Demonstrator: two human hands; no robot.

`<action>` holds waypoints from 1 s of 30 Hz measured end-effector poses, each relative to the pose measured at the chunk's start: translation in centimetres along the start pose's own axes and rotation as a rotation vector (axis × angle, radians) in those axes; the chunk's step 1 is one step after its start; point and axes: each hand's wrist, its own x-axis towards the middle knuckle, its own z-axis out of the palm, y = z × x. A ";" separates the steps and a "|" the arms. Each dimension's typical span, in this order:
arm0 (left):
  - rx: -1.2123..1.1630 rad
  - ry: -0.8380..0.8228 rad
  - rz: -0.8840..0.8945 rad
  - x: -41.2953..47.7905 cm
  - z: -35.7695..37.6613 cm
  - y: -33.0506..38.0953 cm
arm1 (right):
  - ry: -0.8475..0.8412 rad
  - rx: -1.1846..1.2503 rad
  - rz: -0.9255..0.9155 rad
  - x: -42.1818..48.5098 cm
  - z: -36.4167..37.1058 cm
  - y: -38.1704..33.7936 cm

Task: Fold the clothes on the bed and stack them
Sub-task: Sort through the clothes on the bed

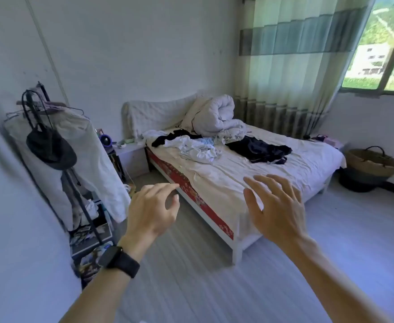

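From the head camera, the person stands on the floor short of the foot of the white-sheeted bed (308, 164), both arms stretched toward it. The left hand (151, 210), with a black smartwatch (119, 259) on its wrist, hangs in the air with its fingers loosely curled and apart, holding nothing. The right hand (277, 206) has its fingers spread wide and straight, also empty. Neither touches the bed.

The clothes lie unfolded toward the head of the bed, well apart from the hands: a crumpled heap of white and pale-blue garments (196, 150) near the left edge, a black garment (165, 139) tucked against its far side, and a dark navy garment (259, 148) spread flat to the right. Behind them sits a rolled white quilt (217, 115).

By my reading, the job has not yet begun; this is the approach, with no folded stack anywhere. The next move calls for stepping closer, since the clothes look out of reach, then drawing one garment onto the bare sheet near the foot, where there is room to lay it flat. The navy piece, already spread, seems the easiest start.
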 end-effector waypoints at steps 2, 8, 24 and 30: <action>-0.003 -0.050 -0.018 -0.4 2.1 -0.6 | -0.048 0.005 0.023 -0.3 1.9 0.4; 0.047 -0.166 -0.083 -0.7 10.1 -5.6 | -0.193 -0.004 0.058 0.8 10.5 2.1; 0.075 -0.290 -0.085 26.3 23.2 -24.8 | -0.319 -0.005 0.065 25.3 36.4 1.5; 0.116 -0.305 -0.084 37.1 30.1 -31.2 | -0.294 0.019 0.062 35.4 46.5 2.2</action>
